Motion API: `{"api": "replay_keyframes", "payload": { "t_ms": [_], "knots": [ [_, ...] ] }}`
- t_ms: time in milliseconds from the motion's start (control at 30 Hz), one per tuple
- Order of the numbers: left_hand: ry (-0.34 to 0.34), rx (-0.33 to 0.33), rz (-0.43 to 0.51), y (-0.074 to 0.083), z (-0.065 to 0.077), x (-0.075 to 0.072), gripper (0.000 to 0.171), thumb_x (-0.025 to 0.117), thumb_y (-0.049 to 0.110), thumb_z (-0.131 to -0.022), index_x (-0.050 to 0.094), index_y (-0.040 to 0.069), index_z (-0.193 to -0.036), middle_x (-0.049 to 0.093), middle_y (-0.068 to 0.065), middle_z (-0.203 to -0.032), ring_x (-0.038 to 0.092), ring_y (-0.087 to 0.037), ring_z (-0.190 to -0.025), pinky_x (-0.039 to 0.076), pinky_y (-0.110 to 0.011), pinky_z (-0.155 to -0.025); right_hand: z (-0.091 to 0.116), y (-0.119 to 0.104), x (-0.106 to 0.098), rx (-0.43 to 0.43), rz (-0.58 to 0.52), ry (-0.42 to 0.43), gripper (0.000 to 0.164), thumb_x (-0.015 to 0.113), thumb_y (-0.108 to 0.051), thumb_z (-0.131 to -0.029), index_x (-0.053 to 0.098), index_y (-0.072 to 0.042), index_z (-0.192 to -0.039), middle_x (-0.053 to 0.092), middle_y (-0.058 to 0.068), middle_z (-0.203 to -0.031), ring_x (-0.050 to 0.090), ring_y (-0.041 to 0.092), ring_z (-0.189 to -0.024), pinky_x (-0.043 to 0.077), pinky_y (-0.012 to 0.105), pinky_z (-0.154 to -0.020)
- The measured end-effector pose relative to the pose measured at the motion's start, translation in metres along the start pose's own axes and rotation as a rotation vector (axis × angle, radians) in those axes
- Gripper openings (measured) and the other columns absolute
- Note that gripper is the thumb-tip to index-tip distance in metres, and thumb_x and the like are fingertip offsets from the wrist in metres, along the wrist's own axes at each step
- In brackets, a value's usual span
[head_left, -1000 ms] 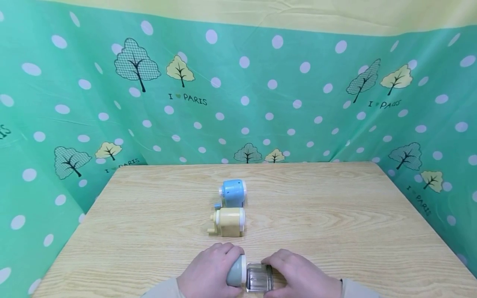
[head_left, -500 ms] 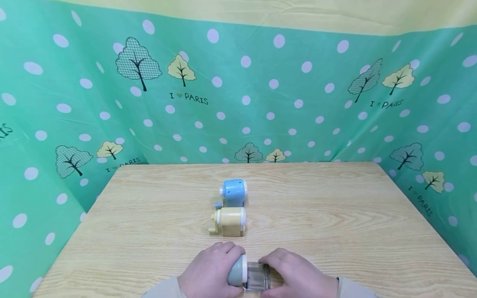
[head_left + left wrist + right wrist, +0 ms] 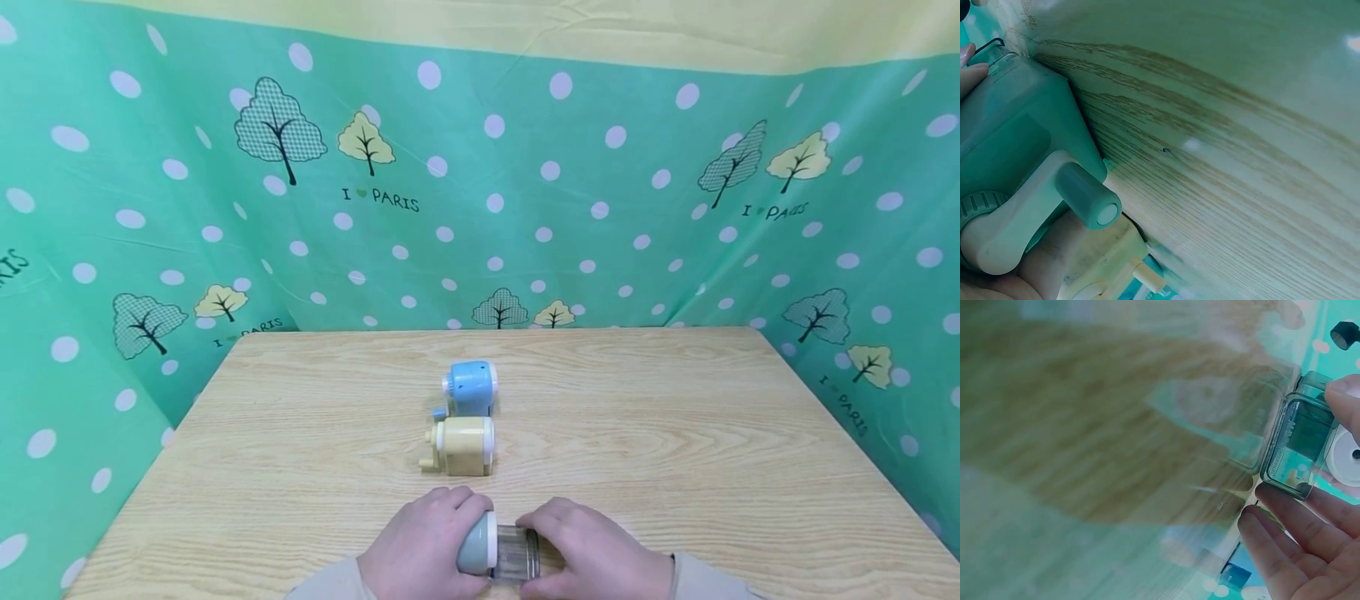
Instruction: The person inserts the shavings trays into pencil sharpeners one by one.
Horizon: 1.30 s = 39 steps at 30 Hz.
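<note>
My left hand [image 3: 422, 546] grips a grey-green crank pencil sharpener [image 3: 474, 546] low at the table's front; its white front faces right. In the left wrist view the crank handle [image 3: 1088, 197] sticks out toward the camera. Between the thumb and fingers of my right hand [image 3: 596, 550] is a clear smoky shavings drawer [image 3: 515, 554]. Its left end lies right at the sharpener's white front, partly hidden by it. The right wrist view shows the thumb on one side of the see-through drawer [image 3: 1300, 447] and fingertips on the other, with the white round front [image 3: 1345, 455] just behind.
Beyond the hands a yellow crank sharpener [image 3: 465, 447] stands on the wooden table [image 3: 637, 433]. A blue sharpener [image 3: 472, 388] is right behind it. A green dotted cloth [image 3: 525, 200] surrounds the table at the back and sides.
My right hand has moved a little left with the drawer, and less of the drawer shows beside the sharpener's white front. The left hand and the other two sharpeners have stayed in place.
</note>
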<state>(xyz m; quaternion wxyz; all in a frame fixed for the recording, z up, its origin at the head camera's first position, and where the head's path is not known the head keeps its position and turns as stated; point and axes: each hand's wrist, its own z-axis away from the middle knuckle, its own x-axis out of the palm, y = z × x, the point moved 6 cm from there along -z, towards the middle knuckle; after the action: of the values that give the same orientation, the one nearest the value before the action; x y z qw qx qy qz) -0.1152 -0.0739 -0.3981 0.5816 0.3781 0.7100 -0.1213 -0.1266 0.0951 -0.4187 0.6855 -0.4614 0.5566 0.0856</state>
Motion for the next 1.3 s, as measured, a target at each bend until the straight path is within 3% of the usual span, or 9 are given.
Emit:
{"api": "replay_keyframes", "payload": {
  "t_ms": [467, 867, 1300],
  "knots": [
    [-0.008, -0.003, 0.019, -0.0008, -0.0003, 0.0001, 0.053, 0.085, 0.037, -0.062, 0.065, 0.016, -0.106, 0.059, 0.009, -0.093, 0.048, -0.002, -0.075, 0.044, -0.020, -0.057, -0.0034, -0.0011, 0.0023, -0.002, 0.019, 0.007, 0.062, 0.064, -0.058, -0.085, 0.069, -0.008, -0.121, 0.067, -0.005, -0.110, 0.057, 0.002, -0.095, 0.053, 0.027, -0.078],
    [0.010, 0.004, 0.022, -0.0009, 0.0004, -0.0001, 0.052, 0.085, 0.037, -0.062, 0.064, 0.017, -0.105, 0.058, 0.010, -0.092, 0.047, -0.001, -0.074, 0.043, -0.019, -0.057, -0.0045, -0.0054, 0.0024, -0.088, 0.064, 0.079, 0.056, 0.065, -0.054, -0.086, 0.070, -0.007, -0.117, 0.068, -0.004, -0.106, 0.057, 0.002, -0.093, 0.053, 0.025, -0.075],
    [0.023, 0.017, 0.021, -0.0009, 0.0010, -0.0002, 0.052, 0.085, 0.038, -0.062, 0.065, 0.016, -0.105, 0.059, 0.010, -0.092, 0.048, -0.001, -0.074, 0.044, -0.019, -0.058, -0.0063, -0.0049, 0.0029, -0.085, 0.053, 0.079, 0.056, 0.065, -0.054, -0.086, 0.070, -0.008, -0.116, 0.068, -0.005, -0.106, 0.057, 0.001, -0.093, 0.053, 0.025, -0.075]
  ]
}}
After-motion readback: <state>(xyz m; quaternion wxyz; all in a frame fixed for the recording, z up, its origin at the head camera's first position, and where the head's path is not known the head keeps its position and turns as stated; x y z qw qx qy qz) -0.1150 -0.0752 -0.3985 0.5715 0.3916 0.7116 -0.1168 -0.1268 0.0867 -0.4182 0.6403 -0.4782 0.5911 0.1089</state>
